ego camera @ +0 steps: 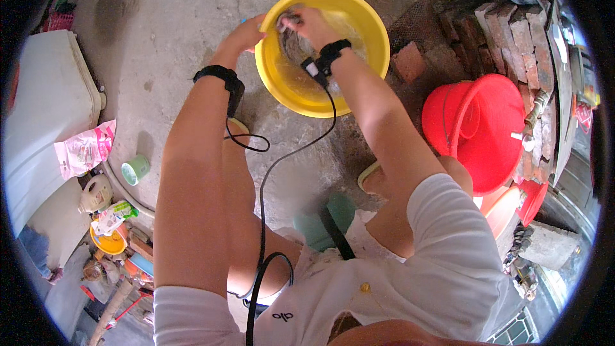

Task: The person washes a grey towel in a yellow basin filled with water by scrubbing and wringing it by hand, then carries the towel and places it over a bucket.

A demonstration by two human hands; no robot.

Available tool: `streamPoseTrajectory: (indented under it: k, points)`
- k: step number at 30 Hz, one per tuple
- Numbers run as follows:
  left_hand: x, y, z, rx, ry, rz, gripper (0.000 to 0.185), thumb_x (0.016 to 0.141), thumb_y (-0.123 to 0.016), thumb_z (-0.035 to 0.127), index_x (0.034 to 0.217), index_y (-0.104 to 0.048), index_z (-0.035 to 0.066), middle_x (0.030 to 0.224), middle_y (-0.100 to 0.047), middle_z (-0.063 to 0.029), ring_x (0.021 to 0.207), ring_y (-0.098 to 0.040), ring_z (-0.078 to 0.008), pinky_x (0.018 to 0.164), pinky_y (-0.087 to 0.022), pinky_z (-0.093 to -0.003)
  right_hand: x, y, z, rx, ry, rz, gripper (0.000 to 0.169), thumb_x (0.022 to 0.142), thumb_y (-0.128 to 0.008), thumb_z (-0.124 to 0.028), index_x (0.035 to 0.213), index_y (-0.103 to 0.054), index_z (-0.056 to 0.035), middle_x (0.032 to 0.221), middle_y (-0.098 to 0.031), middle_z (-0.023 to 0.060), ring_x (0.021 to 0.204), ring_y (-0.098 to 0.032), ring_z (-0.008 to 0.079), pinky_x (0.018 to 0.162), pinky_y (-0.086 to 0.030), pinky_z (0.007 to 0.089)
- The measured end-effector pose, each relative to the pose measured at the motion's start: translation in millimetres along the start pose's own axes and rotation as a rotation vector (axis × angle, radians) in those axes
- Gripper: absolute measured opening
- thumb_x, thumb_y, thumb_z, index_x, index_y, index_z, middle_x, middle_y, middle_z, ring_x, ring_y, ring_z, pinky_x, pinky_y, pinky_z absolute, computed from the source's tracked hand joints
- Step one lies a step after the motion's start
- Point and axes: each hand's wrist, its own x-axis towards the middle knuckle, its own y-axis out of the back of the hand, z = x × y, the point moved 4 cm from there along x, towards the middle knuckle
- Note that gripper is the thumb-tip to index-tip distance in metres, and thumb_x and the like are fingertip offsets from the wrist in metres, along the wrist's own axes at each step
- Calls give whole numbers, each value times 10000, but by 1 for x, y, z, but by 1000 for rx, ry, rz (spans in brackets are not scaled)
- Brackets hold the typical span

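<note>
A round yellow plastic basin (322,109) rests on the concrete floor and holds what looks like water. My left hand (249,34) is at the basin's left rim, its fingers closed over the edge. Inside the basin, near the upper left wall, my right hand (310,23) is on a greyish, wet-looking thing (291,44); the fingers are blurred, so their hold on it cannot be made out. Both wrists wear black straps with small devices, and a thin black cable runs from the right one towards my body.
Right of the basin are a broken brick (409,62), a red bucket (444,110) and stacked bricks (509,41). A green cup (136,170), a pink packet (86,149) and a jug (96,194) stand at the left, beside a white appliance (53,86).
</note>
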Motion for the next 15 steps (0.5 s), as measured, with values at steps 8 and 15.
streamPoseTrajectory:
  k: [8, 15]
  points:
    - [6, -8, 32, 159, -41, 104, 437, 815, -547, 92, 1237, -443, 138, 1027, -600, -129, 821, -626, -236, 591, -541, -346, -49, 87, 120, -311, -568, 450, 424, 830, -504, -384, 1054, -590, -34, 1013, -610, 179, 961, -577, 321, 808, -456, 417]
    - [9, -5, 30, 180, 17, 117, 414, 803, -536, 114, 1209, -457, 127, 1018, -604, -118, 806, -626, -239, 587, -540, -346, -73, 58, 117, 75, -437, 403, 275, 841, -543, -214, 992, -575, 14, 841, -611, 150, 761, -587, 257, 635, -469, 339]
